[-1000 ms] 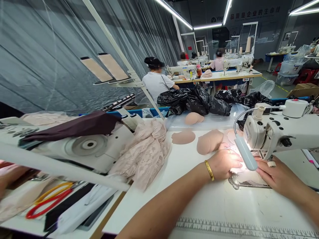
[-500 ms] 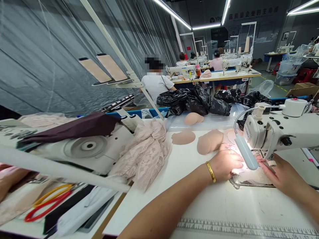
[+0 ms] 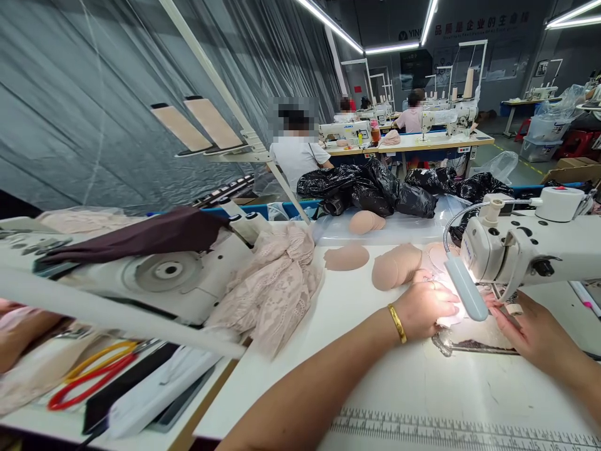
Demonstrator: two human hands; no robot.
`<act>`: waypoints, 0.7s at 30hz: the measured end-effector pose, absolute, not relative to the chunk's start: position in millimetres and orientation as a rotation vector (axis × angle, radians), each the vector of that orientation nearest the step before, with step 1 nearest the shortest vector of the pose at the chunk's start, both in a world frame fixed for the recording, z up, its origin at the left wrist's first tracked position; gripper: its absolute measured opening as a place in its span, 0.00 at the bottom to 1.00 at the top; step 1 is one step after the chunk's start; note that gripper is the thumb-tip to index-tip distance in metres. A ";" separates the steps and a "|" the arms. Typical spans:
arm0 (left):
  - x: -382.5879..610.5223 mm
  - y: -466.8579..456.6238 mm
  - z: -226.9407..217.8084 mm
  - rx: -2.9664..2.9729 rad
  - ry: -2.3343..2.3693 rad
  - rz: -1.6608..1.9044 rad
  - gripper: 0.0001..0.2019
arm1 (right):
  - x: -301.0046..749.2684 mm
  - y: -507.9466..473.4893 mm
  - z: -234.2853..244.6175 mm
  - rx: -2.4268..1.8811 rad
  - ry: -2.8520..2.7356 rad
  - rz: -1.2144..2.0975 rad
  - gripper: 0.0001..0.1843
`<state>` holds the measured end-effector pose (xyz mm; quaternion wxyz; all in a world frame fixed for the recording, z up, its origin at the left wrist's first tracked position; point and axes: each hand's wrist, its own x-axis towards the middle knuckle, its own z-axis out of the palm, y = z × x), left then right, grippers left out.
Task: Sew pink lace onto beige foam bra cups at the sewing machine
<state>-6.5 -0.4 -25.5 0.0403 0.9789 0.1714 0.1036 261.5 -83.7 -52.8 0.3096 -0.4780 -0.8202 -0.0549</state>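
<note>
Under the white sewing machine (image 3: pixel 491 247) lies a pale pink piece of fabric (image 3: pixel 451 318), brightly lit by a slim grey lamp (image 3: pixel 466 287). My left hand (image 3: pixel 429 308), with a gold bangle at its wrist, presses curled fingers onto this piece left of the needle area. On the other side, my right hand (image 3: pixel 535 326) has its thumb and fingertips together at the fabric's edge, close to the presser foot. The machine head and lamp partly hide the fingertips and the stitching point. Beige fabric cups (image 3: pixel 397 267) and a flat beige oval (image 3: pixel 346 257) rest beyond my left hand.
Lace fabric (image 3: pixel 284 282) is heaped at left, beside a second machine draped with dark cloth (image 3: pixel 141 235). Red-handled scissors (image 3: pixel 91 382) lie lower left. A printed ruler scale (image 3: pixel 451 427) runs along the front edge. Black plastic bags (image 3: pixel 370 188) sit behind; people work farther back.
The view has shifted very slightly. Both hands stay nearly in place at the machine, and the pale fabric between them shows a little less over the metal plate.
</note>
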 end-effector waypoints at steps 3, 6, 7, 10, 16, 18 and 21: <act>-6.5 -0.8 -26.3 3.017 0.540 0.314 0.18 | 262.4 -83.7 -53.9 -1.294 -2.160 -0.090 0.09; -6.2 -1.9 -29.4 3.035 0.567 0.318 0.20 | 261.9 -84.4 -53.7 -1.335 -2.156 -0.038 0.09; -6.0 -2.6 -30.6 3.047 0.580 0.323 0.19 | 261.5 -85.0 -53.3 -1.349 -2.154 -0.018 0.10; -5.7 -5.8 -33.6 3.102 0.609 0.358 0.17 | 260.4 -87.4 -52.7 -1.383 -2.179 0.028 0.12; -6.4 -17.8 -32.5 3.195 0.549 0.500 0.05 | 258.8 -92.2 -49.9 -1.299 -2.394 0.175 0.16; -7.3 -23.3 -31.6 3.213 0.504 0.559 0.06 | 257.2 -92.6 -46.6 -1.216 -2.484 0.240 0.16; -8.3 -31.1 -32.0 3.210 0.445 0.616 0.09 | 254.2 -92.7 -42.4 -1.160 -2.538 0.278 0.15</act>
